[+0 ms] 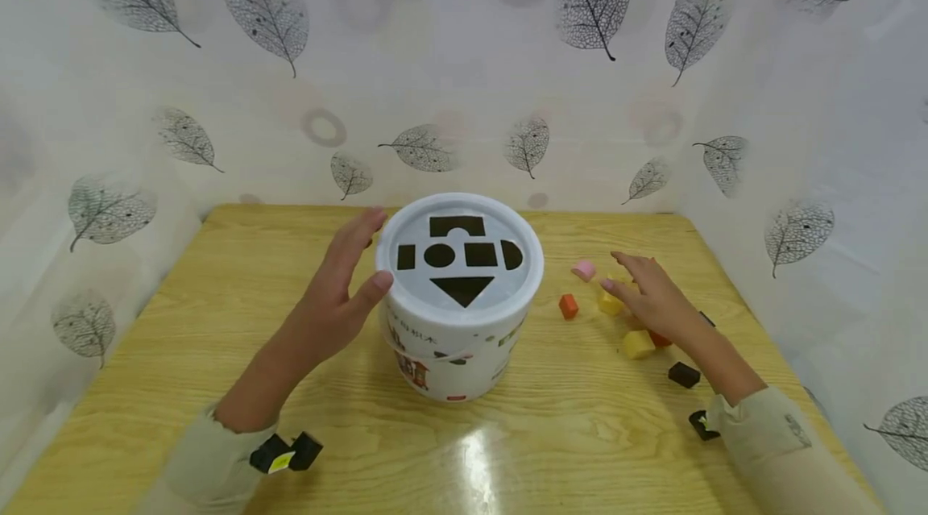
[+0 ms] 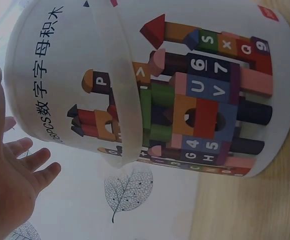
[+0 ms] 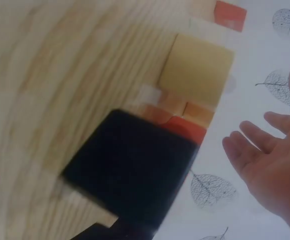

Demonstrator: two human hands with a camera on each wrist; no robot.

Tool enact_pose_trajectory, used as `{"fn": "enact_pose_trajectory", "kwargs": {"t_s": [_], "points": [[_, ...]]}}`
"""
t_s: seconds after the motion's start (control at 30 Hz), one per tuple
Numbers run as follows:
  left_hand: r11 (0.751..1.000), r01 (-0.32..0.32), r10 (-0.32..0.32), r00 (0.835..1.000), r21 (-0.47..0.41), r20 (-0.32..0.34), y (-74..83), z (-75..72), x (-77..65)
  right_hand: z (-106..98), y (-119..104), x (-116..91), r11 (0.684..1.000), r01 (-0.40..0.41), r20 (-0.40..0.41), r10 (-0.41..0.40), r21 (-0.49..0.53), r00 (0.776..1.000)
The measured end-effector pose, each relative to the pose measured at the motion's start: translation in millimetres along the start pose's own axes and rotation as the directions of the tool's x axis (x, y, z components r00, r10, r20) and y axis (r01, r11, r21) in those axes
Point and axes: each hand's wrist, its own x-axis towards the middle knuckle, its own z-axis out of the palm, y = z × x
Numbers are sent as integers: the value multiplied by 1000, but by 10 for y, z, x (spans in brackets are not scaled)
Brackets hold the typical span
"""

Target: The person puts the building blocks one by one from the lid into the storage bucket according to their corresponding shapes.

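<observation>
A white bucket point(image 1: 471, 370) printed with block pictures stands upright on the table. Its pale lid point(image 1: 524, 297) has several cut-out shapes, including a circle, a triangle and a half-round. At the lid's left edge is my left hand point(image 1: 329, 309), thumb and fingers spread; whether it touches the rim I cannot tell. My right hand point(image 1: 656, 301) hovers over loose blocks with nothing in its fingers. Around it lie a pink block point(image 1: 583, 270), an orange-red block point(image 1: 569, 306), a yellow block point(image 1: 638, 345) and a black block point(image 1: 684, 375). The right wrist view shows a dark block point(image 3: 130, 165) close up.
The wooden table point(image 1: 239, 273) carries the bucket near its middle and the blocks on its right side. A white sheet point(image 1: 464, 80) with leaf prints hangs behind and along both sides. The bucket's white handle point(image 2: 127, 95) hangs down across its front.
</observation>
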Motion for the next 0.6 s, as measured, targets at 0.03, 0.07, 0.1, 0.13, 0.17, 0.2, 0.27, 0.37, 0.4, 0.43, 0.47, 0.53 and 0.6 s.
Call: {"fn": "enact_pose_trajectory", "kwargs": {"t_s": [0.03, 0.07, 0.1, 0.13, 0.17, 0.2, 0.27, 0.37, 0.4, 0.43, 0.47, 0.53, 0.6], "points": [[1000, -6, 6, 1000, -6, 2, -7, 12, -1, -1, 30, -7, 1000, -2, 9, 2, 1, 1000], [1000, -12, 12, 1000, -11, 1, -15, 23, -2, -3, 57, -13, 1000, -8, 19, 8, 3, 1000], [1000, -16, 16, 1000, -15, 1, -21, 32, -2, -4, 80, -18, 1000, -11, 27, 11, 3, 1000], [1000, -19, 19, 1000, -16, 0, -26, 37, -7, -3, 98, -17, 1000, -12, 36, 12, 1, 999], [1000, -21, 21, 1000, -19, -2, -29, 42, -12, -1, 110, -17, 1000, -14, 44, 14, -1, 999], [999, -25, 25, 1000, -25, -3, -33, 47, -16, 1, 121, -15, 1000, -11, 51, 12, -9, 999], [999, -34, 34, 999, -37, -3, -42, 60, -25, 6, 143, -16, 1000, -7, 55, 8, -23, 998], [997, -40, 40, 999, -60, 1, -45, 82, -40, 16, 165, -24, 998, 12, 47, -10, -54, 999], [997, -41, 41, 999, -64, 2, -44, 88, -46, 20, 172, -28, 998, 21, 44, -18, -65, 999], [997, -40, 40, 999, -69, 2, -40, 91, -49, 22, 178, -28, 997, 25, 39, -22, -71, 999], [997, -38, 38, 999, -71, 0, -39, 93, -51, 24, 188, -28, 997, 30, 36, -28, -78, 999], [996, -34, 34, 999, -78, 0, -34, 96, -55, 24, 205, -24, 996, 32, 38, -29, -83, 999], [996, -31, 31, 1000, -82, 0, -31, 97, -55, 25, 226, -17, 997, 20, 46, -16, -81, 999]]}}
